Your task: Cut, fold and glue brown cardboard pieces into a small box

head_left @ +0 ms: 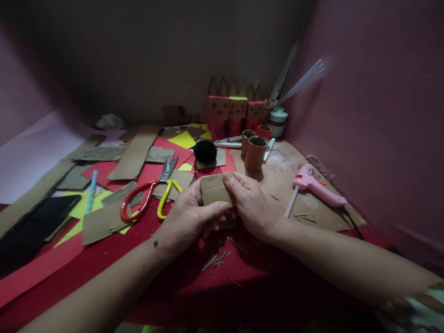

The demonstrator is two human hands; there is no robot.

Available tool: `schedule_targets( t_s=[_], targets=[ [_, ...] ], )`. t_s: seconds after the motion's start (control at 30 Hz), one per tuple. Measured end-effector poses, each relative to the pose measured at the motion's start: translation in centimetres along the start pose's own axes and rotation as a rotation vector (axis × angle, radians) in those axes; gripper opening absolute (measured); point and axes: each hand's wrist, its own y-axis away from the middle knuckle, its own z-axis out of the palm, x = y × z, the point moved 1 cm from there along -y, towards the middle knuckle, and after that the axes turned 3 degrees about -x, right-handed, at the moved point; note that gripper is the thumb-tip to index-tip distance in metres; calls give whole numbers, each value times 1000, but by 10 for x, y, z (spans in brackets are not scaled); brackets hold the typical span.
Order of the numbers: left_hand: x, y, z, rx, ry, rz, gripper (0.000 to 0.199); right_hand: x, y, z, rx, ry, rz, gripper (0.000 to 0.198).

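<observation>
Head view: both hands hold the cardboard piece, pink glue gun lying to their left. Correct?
No: the left hand and right hand do hold the cardboard piece, but the pink glue gun lies to their right, as the head view shows.

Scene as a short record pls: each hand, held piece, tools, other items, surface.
Left hand: gripping cardboard piece
Right hand: gripping the same piece
Held piece: brown, with a crease across it
Scissors: left of the hands, blades slightly open, red and yellow handles
Glue gun: pink, lying to the right
Black ball: beyond the hands
Tubes: three, upright
Eared figures: three, at the back
Surface: red, scraps scattered
</observation>
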Motion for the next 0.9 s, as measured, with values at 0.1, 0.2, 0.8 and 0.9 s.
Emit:
schedule_targets(
  t_s=[0.1, 0.2, 0.8, 0.9],
  targets=[
    [1, -1, -6, 6, 35, 24, 25, 1, -1, -1, -115, -146, 48, 35],
    [2, -1, -15, 43, 66, 49, 23, 2, -1, -5, -287, -171, 149, 38],
    [-1, 2, -24, 33, 55, 41, 20, 5, 5, -6, -398, -113, 130, 35],
    [0, 3, -26, -47, 0, 57, 16, 2, 6, -8, -379, -69, 87, 32]
  ],
)
